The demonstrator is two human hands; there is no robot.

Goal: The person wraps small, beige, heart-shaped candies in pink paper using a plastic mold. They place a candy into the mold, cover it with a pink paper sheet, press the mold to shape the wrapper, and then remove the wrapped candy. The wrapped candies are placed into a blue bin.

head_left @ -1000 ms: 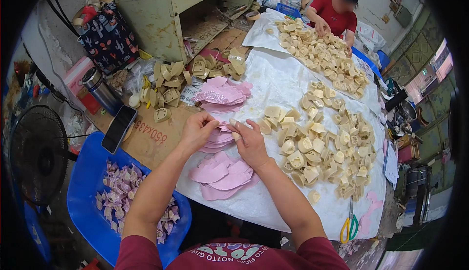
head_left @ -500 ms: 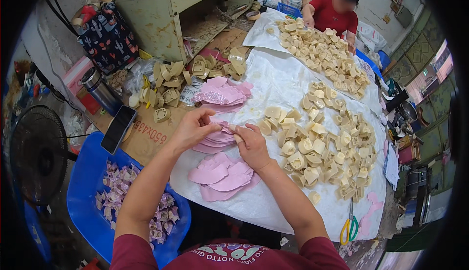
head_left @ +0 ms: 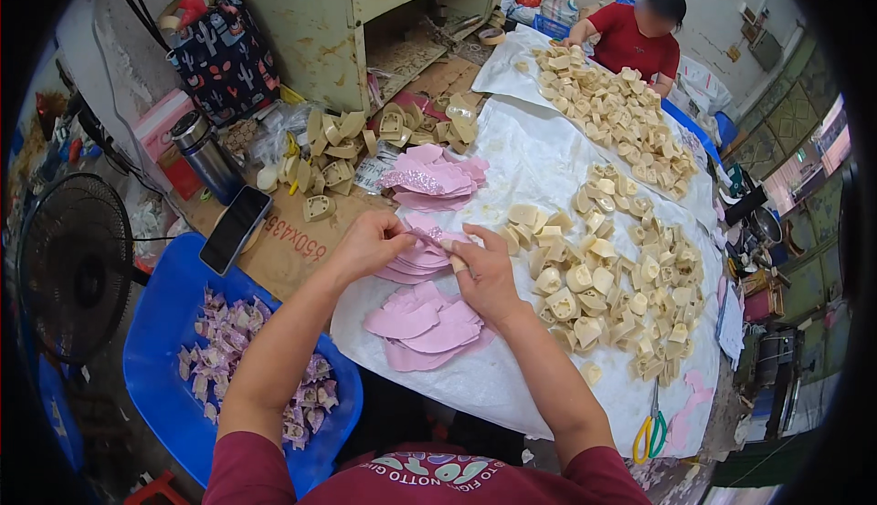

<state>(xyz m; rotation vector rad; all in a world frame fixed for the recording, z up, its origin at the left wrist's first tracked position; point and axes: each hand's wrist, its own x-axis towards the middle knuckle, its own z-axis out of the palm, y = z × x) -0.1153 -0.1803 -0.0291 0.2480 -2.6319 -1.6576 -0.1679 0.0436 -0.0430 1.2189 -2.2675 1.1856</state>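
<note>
A thin pink piece with a glittery patch [head_left: 427,227] is stretched between my hands, above a middle stack of pink pieces [head_left: 416,263]. My left hand [head_left: 373,244] pinches its left end between thumb and fingertips. At the other end, my right hand [head_left: 489,272] grips it with thumb and fingers. A small beige piece [head_left: 459,266] shows at the right palm, partly hidden by the fingers. Nearer me lies another pink stack [head_left: 425,324]; beyond my hands is a third, with silvery glitter on top [head_left: 429,176].
Beige moulded pieces [head_left: 630,277] are heaped on the white sheet at right. Scissors [head_left: 650,434] lie near its front edge. A blue tub [head_left: 151,359] of pink-wrapped pieces, a phone [head_left: 235,231] and a fan [head_left: 78,268] are at left. Across the table sits a person [head_left: 635,35].
The whole view has shifted slightly. My hands have drawn a little apart, with the pink piece between them. My right fingers have spread and now reveal more of the beige piece.
</note>
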